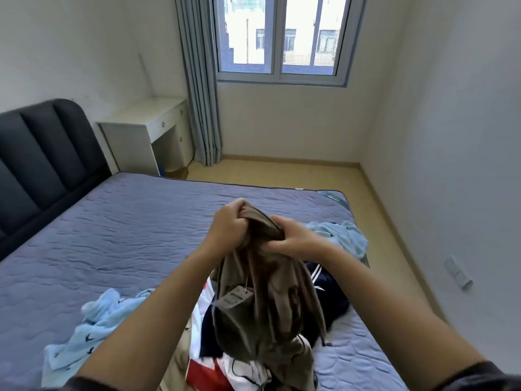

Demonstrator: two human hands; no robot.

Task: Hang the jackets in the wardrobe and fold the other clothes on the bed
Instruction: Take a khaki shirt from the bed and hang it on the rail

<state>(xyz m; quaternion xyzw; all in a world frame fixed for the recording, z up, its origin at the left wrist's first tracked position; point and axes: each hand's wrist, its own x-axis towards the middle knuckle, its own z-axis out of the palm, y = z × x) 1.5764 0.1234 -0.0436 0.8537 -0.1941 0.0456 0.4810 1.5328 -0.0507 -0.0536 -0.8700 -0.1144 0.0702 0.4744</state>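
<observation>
Bedding in blue covers the bed [127,235], dark headboard [42,153] far left, white desk [141,128] and grey curtain [200,88] beyond. Left hand [228,230] and right hand [293,238] both clutch a brown garment [259,306] above the near clothes pile [214,359]; its paper tag [235,299] is unreadable.

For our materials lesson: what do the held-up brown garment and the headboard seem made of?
Brown garment: soft matte cloth, perhaps cotton knit; it hangs in limp folds. Headboard: dark padded upholstery, fabric or faux leather; puffed vertical panels, slight sheen.
</observation>
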